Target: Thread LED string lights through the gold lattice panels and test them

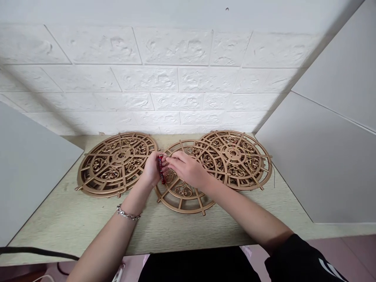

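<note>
Head view: a white wall of rough-faced moulded brick (164, 80) rises behind a pale greenish surface with streaky wood grain (88, 223), flanked by a flat grey left panel (32, 172) and a flat grey right panel (320, 160). On the surface lie round, pierced, gold-bronze discs with a satin sheen, built of rings, straight spokes and curling scrollwork: a left stack (120, 155), a middle disc (188, 212) and a right stack (232, 152), which the middle disc partly overlaps. Handling seems to be in mid-course at the middle disc; whether any disc is finished, I cannot tell. Above its left side, the left hand (152, 170) has its grip closed around a slim, glossy red cylinder with lighter markings (162, 173), while the right hand (189, 168) has thumb and fingertips pinched together on a fine dark strand (168, 157) beside the cylinder's upper end. Neither piece has been laid down, so this step looks incomplete. A silver chain-link bracelet (128, 213) circles the left wrist. Smallest are a thin yellow strand across the right stack (250, 166) and a hair-thin dark wire curving off its right edge (274, 176).
</note>
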### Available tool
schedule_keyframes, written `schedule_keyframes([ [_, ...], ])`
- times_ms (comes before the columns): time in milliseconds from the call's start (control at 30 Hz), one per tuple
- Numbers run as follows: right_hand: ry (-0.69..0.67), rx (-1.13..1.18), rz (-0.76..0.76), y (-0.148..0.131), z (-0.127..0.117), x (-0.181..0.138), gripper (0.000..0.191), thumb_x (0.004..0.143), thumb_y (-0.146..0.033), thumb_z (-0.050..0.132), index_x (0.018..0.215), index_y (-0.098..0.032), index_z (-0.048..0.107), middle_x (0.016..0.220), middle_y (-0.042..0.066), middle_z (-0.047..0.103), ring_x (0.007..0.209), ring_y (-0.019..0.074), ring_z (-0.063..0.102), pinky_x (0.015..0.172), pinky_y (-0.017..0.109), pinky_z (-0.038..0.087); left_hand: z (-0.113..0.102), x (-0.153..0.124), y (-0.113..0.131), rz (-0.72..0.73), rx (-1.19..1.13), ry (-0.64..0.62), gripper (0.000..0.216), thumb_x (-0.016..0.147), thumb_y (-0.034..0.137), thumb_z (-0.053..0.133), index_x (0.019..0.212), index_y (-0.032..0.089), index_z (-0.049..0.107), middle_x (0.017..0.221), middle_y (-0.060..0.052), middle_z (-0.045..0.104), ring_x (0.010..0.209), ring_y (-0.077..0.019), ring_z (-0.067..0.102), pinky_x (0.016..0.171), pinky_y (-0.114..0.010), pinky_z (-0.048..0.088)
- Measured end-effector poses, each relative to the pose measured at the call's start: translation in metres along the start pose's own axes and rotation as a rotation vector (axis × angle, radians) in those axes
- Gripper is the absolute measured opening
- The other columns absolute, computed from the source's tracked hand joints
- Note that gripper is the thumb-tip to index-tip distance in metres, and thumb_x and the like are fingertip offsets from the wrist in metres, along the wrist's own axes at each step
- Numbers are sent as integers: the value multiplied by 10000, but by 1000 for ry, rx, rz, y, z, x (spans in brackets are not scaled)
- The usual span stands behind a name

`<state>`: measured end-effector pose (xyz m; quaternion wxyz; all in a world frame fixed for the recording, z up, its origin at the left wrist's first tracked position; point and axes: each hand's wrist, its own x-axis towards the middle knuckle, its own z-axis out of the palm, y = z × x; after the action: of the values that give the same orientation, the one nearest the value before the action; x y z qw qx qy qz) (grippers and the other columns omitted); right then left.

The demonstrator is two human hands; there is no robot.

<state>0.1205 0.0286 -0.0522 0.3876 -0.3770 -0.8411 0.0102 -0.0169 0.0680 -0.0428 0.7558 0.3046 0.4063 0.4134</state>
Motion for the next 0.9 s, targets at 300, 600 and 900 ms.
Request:
schedule_keyframes([
  [300,-76,-205,10,4,2,-1,291,927,-216,332,972,-122,604,870,77,564,772,140,513,678,242,433,3,-4,5,-128,-65,-50,268,722,235,347,462,170,343,397,37,257,281,-77,260,279,-183,229],
  [600,-48,-358,-46,2,0,0,239,910,-182,372,809,-154,587,845,55,586,800,161,509,765,299,370,-1,-1,1,-203,-87,-107,231,725,242,366,505,174,340,412,40,275,291,-81,287,275,-179,249],
  [900,-241,-75,152,-14,-11,-13,179,921,-224,329,892,-158,494,760,28,593,623,114,516,511,217,281,-10,4,5,-223,-428,-115,174,703,163,380,564,189,278,473,29,320,354,-87,343,336,-195,329],
])
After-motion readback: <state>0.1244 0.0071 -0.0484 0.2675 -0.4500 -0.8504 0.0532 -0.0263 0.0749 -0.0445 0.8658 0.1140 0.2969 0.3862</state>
